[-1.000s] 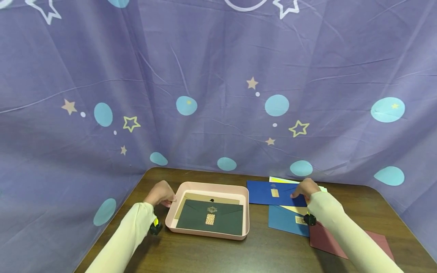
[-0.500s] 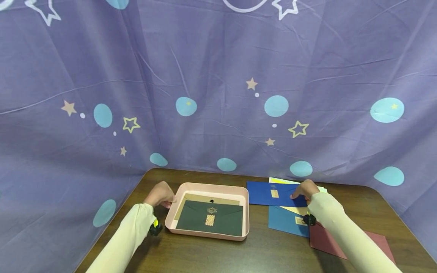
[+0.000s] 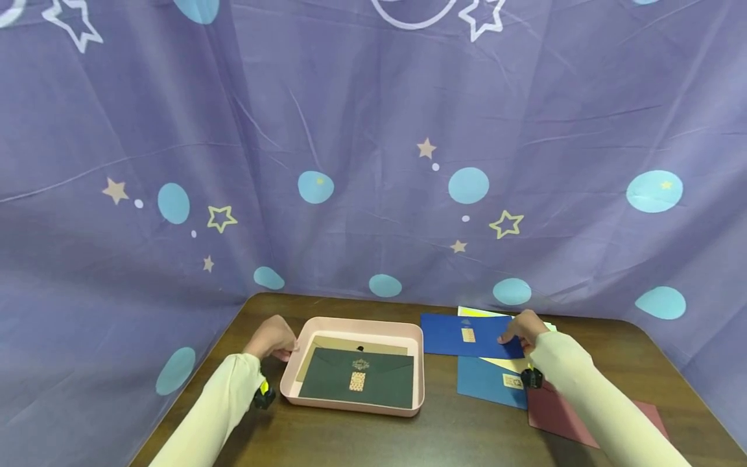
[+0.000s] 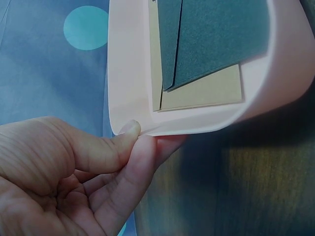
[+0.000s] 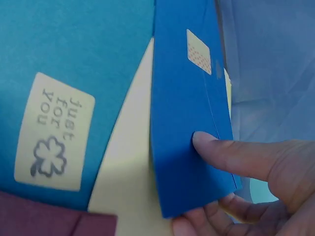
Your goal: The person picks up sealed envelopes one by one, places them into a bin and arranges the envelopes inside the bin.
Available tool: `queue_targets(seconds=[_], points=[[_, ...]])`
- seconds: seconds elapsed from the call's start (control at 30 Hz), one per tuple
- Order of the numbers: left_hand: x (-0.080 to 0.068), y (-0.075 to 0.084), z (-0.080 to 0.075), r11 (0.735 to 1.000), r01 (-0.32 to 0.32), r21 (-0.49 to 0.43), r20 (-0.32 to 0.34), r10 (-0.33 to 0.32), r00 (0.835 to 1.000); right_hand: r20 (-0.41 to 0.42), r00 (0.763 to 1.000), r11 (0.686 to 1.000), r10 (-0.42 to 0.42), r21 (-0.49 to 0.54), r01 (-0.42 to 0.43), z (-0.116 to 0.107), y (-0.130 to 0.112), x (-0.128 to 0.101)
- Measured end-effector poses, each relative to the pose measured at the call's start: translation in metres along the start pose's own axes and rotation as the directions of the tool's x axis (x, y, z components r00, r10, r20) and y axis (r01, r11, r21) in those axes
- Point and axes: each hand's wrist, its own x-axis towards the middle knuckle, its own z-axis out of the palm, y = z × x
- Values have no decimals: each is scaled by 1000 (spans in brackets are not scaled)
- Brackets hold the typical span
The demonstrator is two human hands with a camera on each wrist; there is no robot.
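My left hand (image 3: pixel 274 337) pinches the left wall of a shallow pink tray (image 3: pixel 350 323); in the left wrist view its thumb lies over the tray's rim. Inside the tray a dark green envelope (image 3: pixel 382 376) with a patterned sticker overlaps a tan envelope (image 3: pixel 323 342). At the right, my right hand (image 3: pixel 528 326) grips a royal blue envelope (image 3: pixel 440 334) by its right end. The right wrist view shows the thumb on top of that envelope and the other fingers beneath it. Under it are a cream envelope (image 5: pixel 129 164) and a teal envelope (image 5: pixel 83 44) with a "just for you" sticker.
A dark red envelope (image 3: pixel 557 418) lies partly beneath my right forearm. Pale yellow paper (image 3: pixel 475 312) peeks out behind the royal blue envelope. The wooden table (image 3: pixel 443 434) reaches back to a purple curtain (image 3: pixel 362 130) with stars and blue dots.
The head view has tilted slightly, so everything sits a little lower in it. Both hands keep their holds on the tray and the royal blue envelope.
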Motion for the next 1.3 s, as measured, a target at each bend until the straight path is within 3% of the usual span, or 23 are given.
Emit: queue_targets(seconds=[0.4,0.67,0.87,1.03,1.3], points=[[1,-2,0,1000,-1,-12,-8,1,1000,127,990,998,56,-36,-52,-22,6,0],[0,-3,-1,1000,-6,-20,-13,6,1000,240,971,994,-6,111,-21,-33,19,-1],[0,-1,0,1000,-1,-8,-11,1,1000,343,935,978,-84,207,12,-42,30,-4],[1,-1,0,1000,1,-24,-9,-1,1000,375,915,954,-147,300,31,-48,39,-3],[3,-2,1,1000,-12,-29,0,12,1000,379,906,951,-187,303,69,-57,50,-5]])
